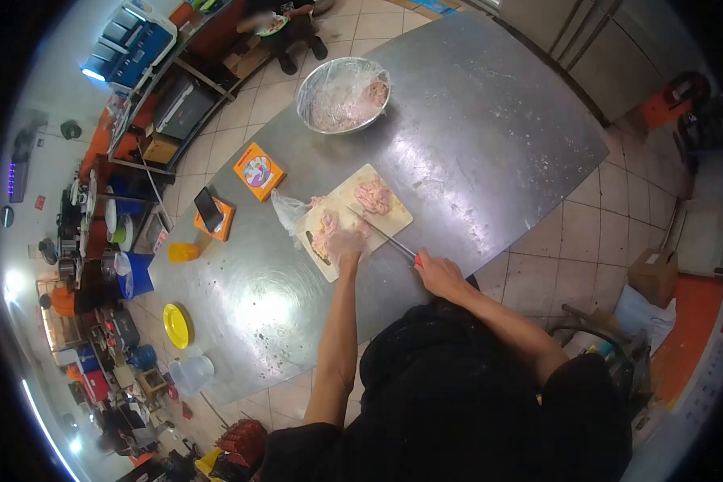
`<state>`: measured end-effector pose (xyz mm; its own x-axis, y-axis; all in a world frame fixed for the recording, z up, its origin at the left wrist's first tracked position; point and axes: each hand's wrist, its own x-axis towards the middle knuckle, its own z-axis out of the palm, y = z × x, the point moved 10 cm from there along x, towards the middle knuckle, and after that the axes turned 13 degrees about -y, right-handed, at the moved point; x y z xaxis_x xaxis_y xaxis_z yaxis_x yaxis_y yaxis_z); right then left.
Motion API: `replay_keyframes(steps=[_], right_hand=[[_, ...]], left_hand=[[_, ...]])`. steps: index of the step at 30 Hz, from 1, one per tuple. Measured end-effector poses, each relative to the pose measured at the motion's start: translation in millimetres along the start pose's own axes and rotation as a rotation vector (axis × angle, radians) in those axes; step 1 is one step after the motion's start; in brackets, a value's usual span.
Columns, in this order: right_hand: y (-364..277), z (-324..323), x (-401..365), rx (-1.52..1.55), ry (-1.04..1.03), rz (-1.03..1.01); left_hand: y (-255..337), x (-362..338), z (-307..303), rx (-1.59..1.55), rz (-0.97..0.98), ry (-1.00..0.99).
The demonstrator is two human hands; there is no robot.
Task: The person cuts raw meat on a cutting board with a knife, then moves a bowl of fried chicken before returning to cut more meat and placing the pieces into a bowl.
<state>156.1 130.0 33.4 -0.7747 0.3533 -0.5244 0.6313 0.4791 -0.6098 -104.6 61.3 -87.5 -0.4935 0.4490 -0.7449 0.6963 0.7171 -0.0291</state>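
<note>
meat (326,227): judged soft and slippery; laid on cutting board (394,218), mid desk (474,145).
left hand (347,243): rested on meat; fingers blurred, state not determinable.
right hand (439,273): fingers clenched on knife (381,233) handle.
hold: best pinned from above.

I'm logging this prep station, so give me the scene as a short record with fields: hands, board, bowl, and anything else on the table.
table: steel table
board: cutting board bearing two piles of raw meat
left hand: blurred, on the nearer pile
right hand: gripping knife, blade over the board
bowl: metal bowl, film-covered, at the far side
also: orange box, phone, yellow plate
</note>
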Motion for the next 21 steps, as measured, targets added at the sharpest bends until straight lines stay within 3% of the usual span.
replay_keyframes(steps=[2,3,5,6,8,9,11,12,14,17,21], right_hand=[[4,-3,4,-0.005,0.004,0.022],[7,-7,5,0.006,0.008,0.046],[10,-11,6,0.012,0.008,0.067],[8,-13,7,0.025,0.018,0.039],[6,-14,6,0.035,0.023,0.011],[3,-13,3,0.045,0.029,-0.018],[0,-9,0,0.048,0.03,-0.049],[2,-2,0,0.025,0.013,-0.037],[4,6,2,-0.004,-0.007,-0.022],[8,14,6,0.016,-0.04,0.017],[10,15,18,0.064,-0.051,-0.008]], left_hand=[[-14,-69,-52,-0.412,-0.015,0.717],[-20,-73,-49,-0.415,-0.018,0.715],[-16,-93,-62,-0.336,0.175,0.86],[-18,-105,-69,-0.34,0.171,0.862],[-22,-107,-66,-0.517,0.182,0.552],[-19,-115,-72,-0.521,0.178,0.548],[-22,-112,-64,-0.577,0.022,0.38],[-21,-109,-59,-0.584,0.018,0.378],[21,-145,-88,-0.331,0.509,0.921],[41,-109,-72,-0.261,0.501,0.814],[32,-100,-76,-0.315,0.487,0.829]])
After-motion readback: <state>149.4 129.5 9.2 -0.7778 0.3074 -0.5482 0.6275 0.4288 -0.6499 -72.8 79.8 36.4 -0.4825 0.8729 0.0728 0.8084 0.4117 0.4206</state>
